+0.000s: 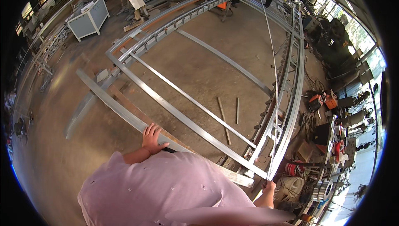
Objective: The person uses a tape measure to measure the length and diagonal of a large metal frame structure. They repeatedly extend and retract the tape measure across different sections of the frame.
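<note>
Currently, the left hand (151, 138) lies at 8 o'clock, fingers slightly spread, palm resting on a grey bar (116, 106); the right hand (269, 186), at 5 o'clock, is curled closed on a thin pale tape (271, 39) (its far end is at 1 o'clock), beside a corner of the metal frame (152, 92).

The shirt (158, 192) is loose, creased, pale mauve-pink, with small scattered marks (172, 189); left hand (152, 138) and right hand (270, 186) are bare.
</note>
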A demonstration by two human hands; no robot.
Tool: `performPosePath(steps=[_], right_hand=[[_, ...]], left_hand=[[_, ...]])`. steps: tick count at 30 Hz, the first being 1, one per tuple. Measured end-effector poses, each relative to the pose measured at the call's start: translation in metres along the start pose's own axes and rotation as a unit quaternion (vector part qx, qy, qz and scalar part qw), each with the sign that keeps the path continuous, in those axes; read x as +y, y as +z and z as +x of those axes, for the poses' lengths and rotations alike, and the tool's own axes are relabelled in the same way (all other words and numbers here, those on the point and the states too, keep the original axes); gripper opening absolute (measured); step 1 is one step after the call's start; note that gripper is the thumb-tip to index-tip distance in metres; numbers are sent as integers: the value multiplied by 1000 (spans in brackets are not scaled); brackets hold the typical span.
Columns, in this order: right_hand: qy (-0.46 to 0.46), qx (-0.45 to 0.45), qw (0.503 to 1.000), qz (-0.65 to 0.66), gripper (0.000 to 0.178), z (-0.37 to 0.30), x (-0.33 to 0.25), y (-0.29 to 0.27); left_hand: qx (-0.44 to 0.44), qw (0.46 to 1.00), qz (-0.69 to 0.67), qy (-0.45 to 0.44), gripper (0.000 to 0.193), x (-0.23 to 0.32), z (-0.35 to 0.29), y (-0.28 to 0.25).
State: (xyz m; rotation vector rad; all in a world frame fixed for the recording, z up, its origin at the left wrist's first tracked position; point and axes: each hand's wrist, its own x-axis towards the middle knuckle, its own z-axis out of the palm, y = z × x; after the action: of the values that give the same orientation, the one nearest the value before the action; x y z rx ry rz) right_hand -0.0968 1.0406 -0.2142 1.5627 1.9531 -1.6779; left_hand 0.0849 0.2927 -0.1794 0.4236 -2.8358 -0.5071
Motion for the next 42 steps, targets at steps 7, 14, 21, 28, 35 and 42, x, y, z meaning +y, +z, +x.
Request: performPosePath(steps=[7, 14, 21, 28, 35, 42], right_hand=[[-2, -3, 1000, -1, 16, 4, 2, 1], [1, -21, 1000, 9, 18, 9, 3, -5], [8, 0, 1000, -29, 16, -1, -1, 0], [3, 8, 1000, -27, 15, -13, -5, 4], [2, 6, 1000, -18, 14, -15, -6, 5], [9, 6, 1000, -24, 12, -4, -4, 1]], left_hand=[[9, 1000, 2, 4, 90, -2, -2, 1], [10, 1000, 2, 6, 90, 1, -1, -1], [13, 1000, 6, 8, 89, 0, -1, -1], [17, 1000, 4, 7, 89, 0, -2, 0], [17, 1000, 7, 6, 90, -1, -2, 1], [22, 1000, 5, 11, 90, 0, -1, 1]])
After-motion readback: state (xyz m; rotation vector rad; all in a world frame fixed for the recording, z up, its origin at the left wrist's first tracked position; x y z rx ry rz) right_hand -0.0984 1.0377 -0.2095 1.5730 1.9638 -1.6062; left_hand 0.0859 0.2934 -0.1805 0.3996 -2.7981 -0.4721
